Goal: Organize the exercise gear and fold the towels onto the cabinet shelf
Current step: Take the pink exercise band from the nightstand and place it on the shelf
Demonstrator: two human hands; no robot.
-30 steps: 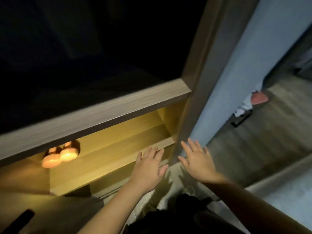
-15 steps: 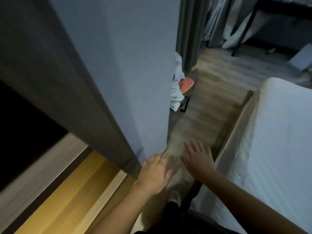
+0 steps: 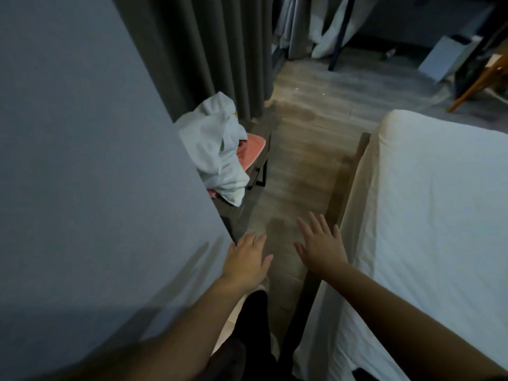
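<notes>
Towels: one white towel (image 3: 217, 152) atop one pink towel (image 3: 254, 152); left hand (image 3: 247, 261), right hand (image 3: 323, 246) spread, empty.

Left of frame, a panel (image 3: 82, 133); behind it, upper centre, curtains (image 3: 209, 50). Heaped towels (image 3: 217, 152) on a low stand (image 3: 242, 213) beside the panel's far edge. At right, a bed (image 3: 426, 215). Between them, floor (image 3: 302, 160); left hand (image 3: 247, 259) near the panel, right hand (image 3: 321, 243) near the bed.

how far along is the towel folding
Nothing looks done: the white towel lies crumpled over a pink cloth. Nothing is in hand; the left hand and right hand are both open and empty. Left: pick up and fold the towels, then shelve them; the shelf and gear are not in view.
</notes>
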